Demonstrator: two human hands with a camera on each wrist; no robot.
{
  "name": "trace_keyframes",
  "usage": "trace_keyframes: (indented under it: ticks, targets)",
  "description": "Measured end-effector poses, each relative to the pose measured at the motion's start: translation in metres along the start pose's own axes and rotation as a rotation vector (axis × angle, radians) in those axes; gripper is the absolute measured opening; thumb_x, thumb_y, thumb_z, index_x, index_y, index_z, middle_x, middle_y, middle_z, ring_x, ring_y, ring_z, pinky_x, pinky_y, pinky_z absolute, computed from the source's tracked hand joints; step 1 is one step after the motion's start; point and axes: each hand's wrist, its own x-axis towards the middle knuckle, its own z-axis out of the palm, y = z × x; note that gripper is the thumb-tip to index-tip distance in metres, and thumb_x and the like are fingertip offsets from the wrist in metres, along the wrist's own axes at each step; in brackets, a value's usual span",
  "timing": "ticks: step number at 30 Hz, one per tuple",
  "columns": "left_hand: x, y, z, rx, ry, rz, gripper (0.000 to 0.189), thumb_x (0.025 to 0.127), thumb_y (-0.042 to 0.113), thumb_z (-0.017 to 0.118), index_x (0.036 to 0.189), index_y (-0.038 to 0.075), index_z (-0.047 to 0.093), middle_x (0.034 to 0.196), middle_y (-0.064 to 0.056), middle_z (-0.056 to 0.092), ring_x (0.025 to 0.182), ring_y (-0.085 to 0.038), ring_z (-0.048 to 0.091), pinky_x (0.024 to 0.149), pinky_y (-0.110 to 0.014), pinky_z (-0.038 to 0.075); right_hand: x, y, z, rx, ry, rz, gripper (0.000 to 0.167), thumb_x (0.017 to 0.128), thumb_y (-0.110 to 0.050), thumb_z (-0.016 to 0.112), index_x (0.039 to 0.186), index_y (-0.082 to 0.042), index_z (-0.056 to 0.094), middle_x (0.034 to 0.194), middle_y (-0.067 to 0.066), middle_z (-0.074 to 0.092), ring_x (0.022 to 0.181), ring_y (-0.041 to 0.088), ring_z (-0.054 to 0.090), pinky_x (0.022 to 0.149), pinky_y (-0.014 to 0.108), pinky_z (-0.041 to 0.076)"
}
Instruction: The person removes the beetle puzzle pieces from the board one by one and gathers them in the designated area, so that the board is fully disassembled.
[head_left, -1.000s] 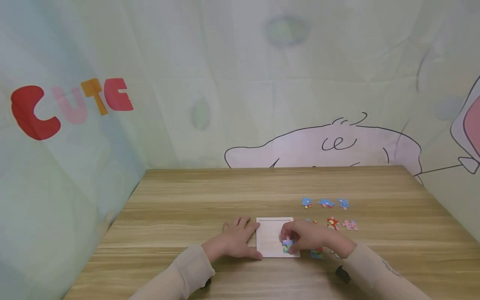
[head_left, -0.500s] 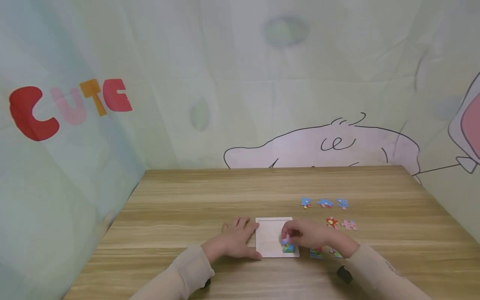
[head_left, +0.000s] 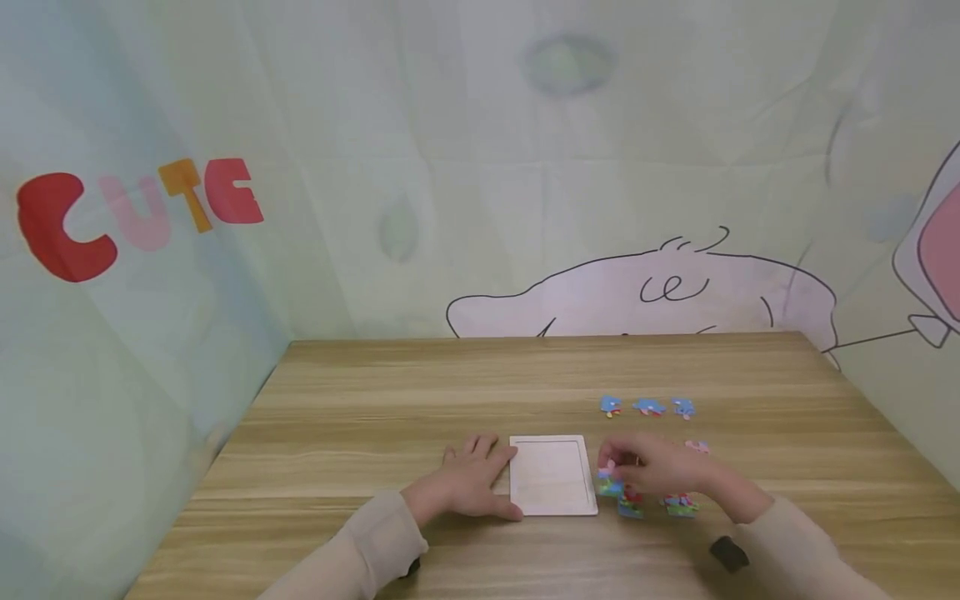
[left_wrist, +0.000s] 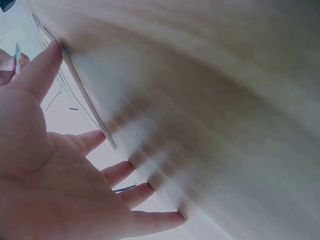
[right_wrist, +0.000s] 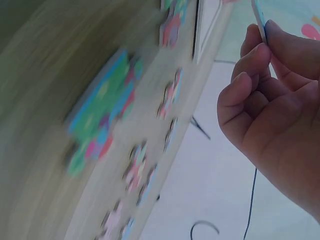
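Note:
Between the thumb and fingertips of my right hand (head_left: 654, 467) is a jigsaw piece (head_left: 609, 483), blue, green and pink, held just right of a white square puzzle board (head_left: 553, 477). The right wrist view shows that same piece (right_wrist: 259, 19) edge-on in the pinch. My left hand (head_left: 472, 479) lies with spread fingers at the board's left side. In the left wrist view, the thumb and index fingertip touch the edge of the board (left_wrist: 85, 92), while the other fingertips rest on the table. Beneath the right hand, more jigsaw pieces are partly hidden.
Three blue pieces (head_left: 648, 407) form a row behind the right hand. A pink piece (head_left: 697, 447) peeks out past that hand, and a green-edged piece (head_left: 681, 505) lies nearer me. All rest on the wooden table (head_left: 420, 392), which meets a printed cloth backdrop (head_left: 360, 275).
From above the board, my right hand has moved right with the pinched piece, over the loose pieces. The whole board face now shows. My left hand has stayed in place.

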Motion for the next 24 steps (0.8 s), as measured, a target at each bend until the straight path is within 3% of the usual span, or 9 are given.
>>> trace_keyframes:
  ticks: [13,24]
  targets:
    - [0.001,0.001,0.0,0.012,-0.012,-0.01,0.088,0.078,0.06,0.07,0.146,0.013,0.039,0.151,-0.02,0.029,0.14,-0.043,0.022,0.103,-0.073,0.018,-0.054,0.02,-0.024,-0.01,0.082,-0.02,0.003,0.097,-0.013,0.056,0.099,-0.012,0.058,0.09,-0.009,0.058,0.082,0.0,0.053,0.069,0.023,0.048]
    - [0.0,-0.001,0.001,0.009,-0.002,-0.006,0.088,0.078,0.059,0.07,0.146,0.014,0.039,0.151,-0.019,0.029,0.14,-0.042,0.023,0.103,-0.072,0.018,-0.082,0.044,-0.033,-0.036,0.142,-0.012,0.006,0.092,-0.009,0.061,0.098,-0.011,0.061,0.091,-0.012,0.063,0.083,-0.002,0.056,0.068,0.023,0.049]
